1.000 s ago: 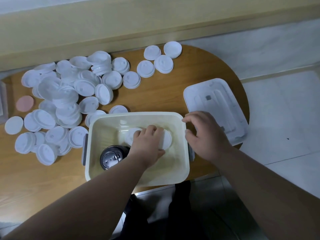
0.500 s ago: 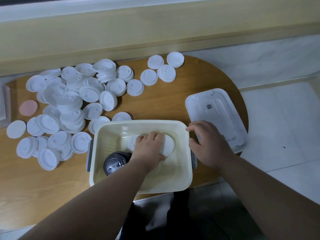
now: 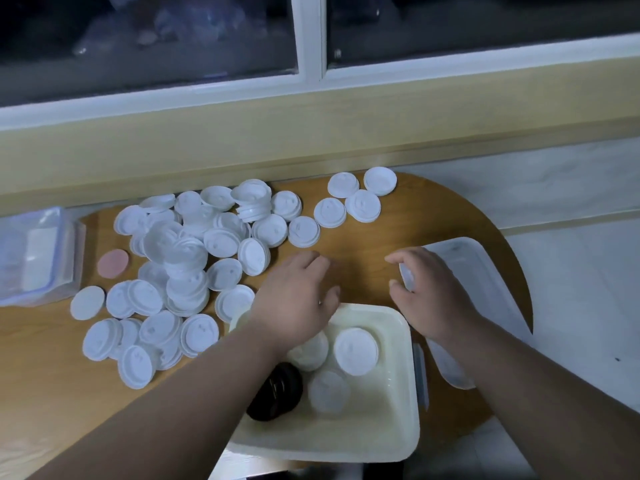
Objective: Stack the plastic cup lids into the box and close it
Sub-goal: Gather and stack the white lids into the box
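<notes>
Left hand (image 3: 294,296) fingers loosely together, right hand (image 3: 429,292) fingers part-curled and spread; both empty, over far rim of cream rectangular plastic box (image 3: 329,445).

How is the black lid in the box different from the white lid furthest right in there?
The black lid is very dark, but the white lid is pale, almost like the box itself. The black lid sits by the box's left wall, partly hidden under an arm. The white lid sits further right and shows fully. Both are round, and both are already inside the box.
</notes>
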